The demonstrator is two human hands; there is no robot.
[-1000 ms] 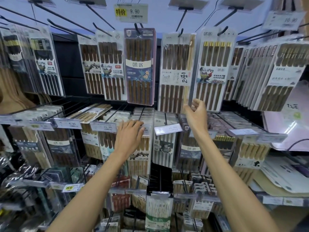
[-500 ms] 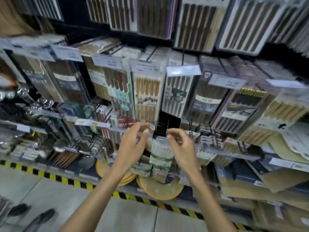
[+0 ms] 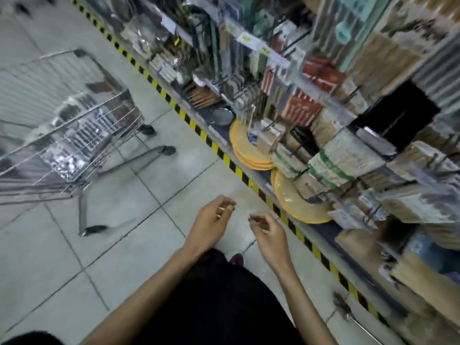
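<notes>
At the far left stands a wire shopping cart [image 3: 74, 135] on the grey tiled floor [image 3: 49, 257]. Flat packs [image 3: 82, 125] lie in its basket, but they are too blurred to read.

Right of it, low in the middle, the left hand [image 3: 210, 222] hangs over the floor with its fingers loosely curled toward the thumb, and nothing shows in its grip. Just beside it, apart from it, the right hand [image 3: 270, 236] hangs the same way, fingers slack and curled, holding nothing that can be seen. Below and between the two wrists the tip of a dark red shoe [image 3: 236, 258] shows past black clothing.

To the right of the hands a black-and-yellow striped strip [image 3: 306, 241] runs along the foot of the shelf [image 3: 373, 272]. A yellow round board [image 3: 296, 202] lies on the bottom shelf just past the strip. It is the nearest thing to the right hand and is not touched by it. A stack of similar boards [image 3: 246, 148] lies further up the shelf. Above the near board hang the green-banded packs [image 3: 331, 168], up and to the right of both hands and well out of their touch.
</notes>
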